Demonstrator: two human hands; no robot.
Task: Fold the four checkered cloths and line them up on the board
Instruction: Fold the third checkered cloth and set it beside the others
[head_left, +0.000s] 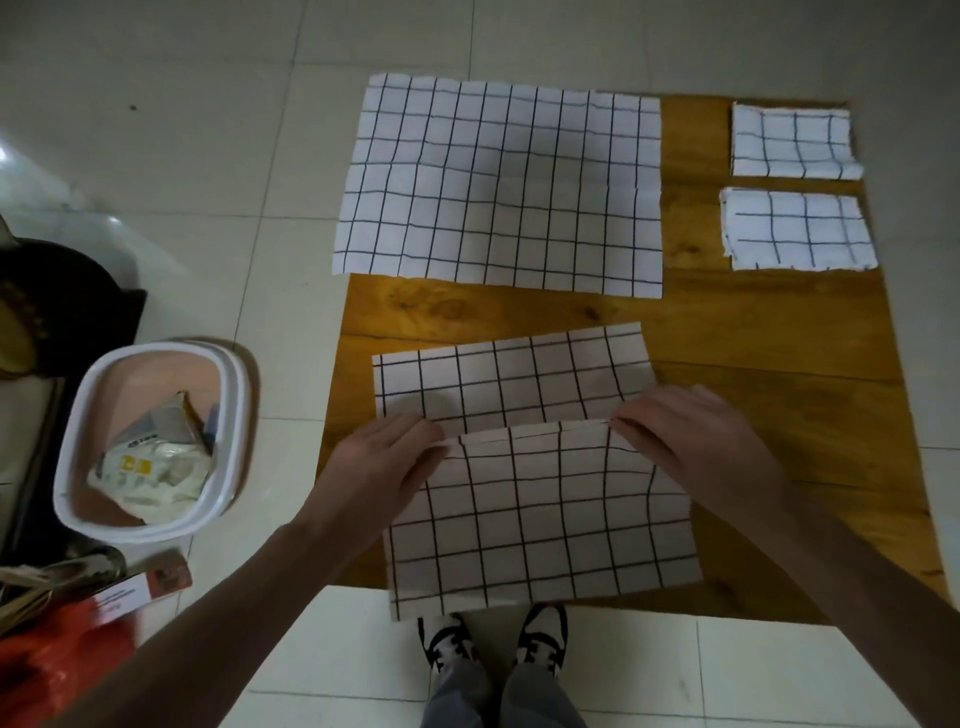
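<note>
A white cloth with black grid lines (540, 499) lies at the near edge of the wooden board (769, 405). Its near half is lifted and folded toward the far half. My left hand (379, 462) pinches the left corner of the raised edge. My right hand (691, 436) pinches the right corner. A second checkered cloth (498, 187) lies spread flat at the board's far left, overhanging onto the floor. Two folded checkered cloths sit at the far right, one (795, 140) behind the other (800, 231).
The board rests on a pale tiled floor (208, 130). A white bin (150, 441) with crumpled wrappers stands to the left. Dark objects, a red bag (57, 660) and a small box crowd the left edge. My shoes (493, 644) are just below the board.
</note>
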